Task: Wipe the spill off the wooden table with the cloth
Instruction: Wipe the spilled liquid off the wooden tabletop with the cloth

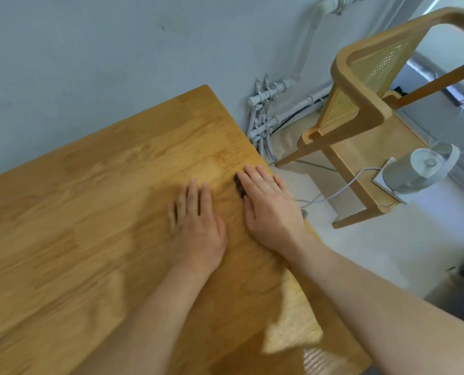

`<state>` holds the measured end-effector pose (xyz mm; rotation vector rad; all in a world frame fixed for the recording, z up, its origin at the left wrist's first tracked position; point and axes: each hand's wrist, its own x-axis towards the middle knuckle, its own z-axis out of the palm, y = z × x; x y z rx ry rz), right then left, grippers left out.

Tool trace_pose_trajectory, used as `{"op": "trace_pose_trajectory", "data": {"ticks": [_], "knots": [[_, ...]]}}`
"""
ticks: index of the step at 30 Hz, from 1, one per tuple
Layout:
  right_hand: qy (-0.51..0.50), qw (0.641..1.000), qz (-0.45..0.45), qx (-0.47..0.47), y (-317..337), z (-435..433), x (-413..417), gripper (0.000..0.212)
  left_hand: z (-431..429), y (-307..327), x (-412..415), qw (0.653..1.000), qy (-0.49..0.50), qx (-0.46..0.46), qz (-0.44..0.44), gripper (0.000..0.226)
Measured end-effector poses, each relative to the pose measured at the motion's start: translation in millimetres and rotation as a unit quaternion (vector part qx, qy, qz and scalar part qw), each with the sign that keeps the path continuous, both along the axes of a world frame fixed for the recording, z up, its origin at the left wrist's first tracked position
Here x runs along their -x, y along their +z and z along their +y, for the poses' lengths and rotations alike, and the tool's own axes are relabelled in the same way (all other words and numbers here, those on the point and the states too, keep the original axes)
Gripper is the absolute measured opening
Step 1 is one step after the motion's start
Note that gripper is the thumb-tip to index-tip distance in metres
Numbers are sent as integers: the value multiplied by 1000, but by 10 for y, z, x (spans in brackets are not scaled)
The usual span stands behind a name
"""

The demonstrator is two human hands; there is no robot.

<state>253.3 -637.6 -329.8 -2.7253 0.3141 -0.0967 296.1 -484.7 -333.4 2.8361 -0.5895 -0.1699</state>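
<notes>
Left hand (198, 226) and right hand (268, 204) flat on the table (90, 198) — fingers straight
A dark cloth (239, 185), it seems, peeks from under the right fingers — probably soft and light; pin it under the palm

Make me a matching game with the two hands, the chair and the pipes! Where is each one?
Things:
1. left hand
2. right hand
3. chair
4. pipes

Places:
A. along the wall, past the table's corner
B. flat on the table, nothing seen beneath it
C. on the floor, right of the table
D. flat near the table's right edge, partly covering a small dark thing

Pairs: 1-B, 2-D, 3-C, 4-A
</notes>
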Motion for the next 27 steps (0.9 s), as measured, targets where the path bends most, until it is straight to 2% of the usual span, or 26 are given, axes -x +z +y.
{"op": "trace_pose_trajectory", "data": {"ticks": [5, 7, 8, 9, 11, 12, 14, 16, 17, 19, 21, 24, 27], "knots": [[-27, 999, 35, -21, 56, -37, -276, 54, -149, 145, 511, 995, -87, 1, 54, 67], [-52, 995, 27, -80, 122, -87, -180, 52, -141, 227, 480, 993, -82, 0, 87, 62], [-81, 986, 19, -146, 190, -121, -141, 48, -150, 285, 438, 992, -74, 11, 104, 57], [-129, 964, 6, -234, 287, -161, -113, 43, -175, 370, 390, 990, -63, 36, 123, 51], [-247, 869, -46, -425, 507, -253, -55, 35, -305, 561, 307, 970, -35, 138, 199, 41], [-286, 813, -70, -502, 612, -287, -23, 32, -394, 669, 288, 944, -19, 200, 262, 38], [-306, 724, -94, -611, 782, -314, 55, 26, -555, 833, 294, 873, 25, 308, 378, 36], [-302, 678, -98, -662, 899, -329, 129, 26, -648, 946, 323, 821, 75, 367, 430, 29], [-303, 665, -93, -676, 933, -338, 159, 27, -659, 991, 345, 807, 96, 387, 436, 26], [-309, 644, -63, -697, 968, -362, 217, 28, -641, 1083, 372, 797, 124, 411, 425, 21], [-319, 638, -8, -700, 959, -389, 273, 26, -596, 1179, 350, 785, 145, 434, 419, 21], [-308, 630, 80, -708, 979, -452, 405, 35, -492, 1351, 198, 732, 166, 489, 445, 25], [-281, 639, 95, -710, 1024, -577, 545, 33, -327, 1446, 4, 747, 125, 498, 423, 36]]}}
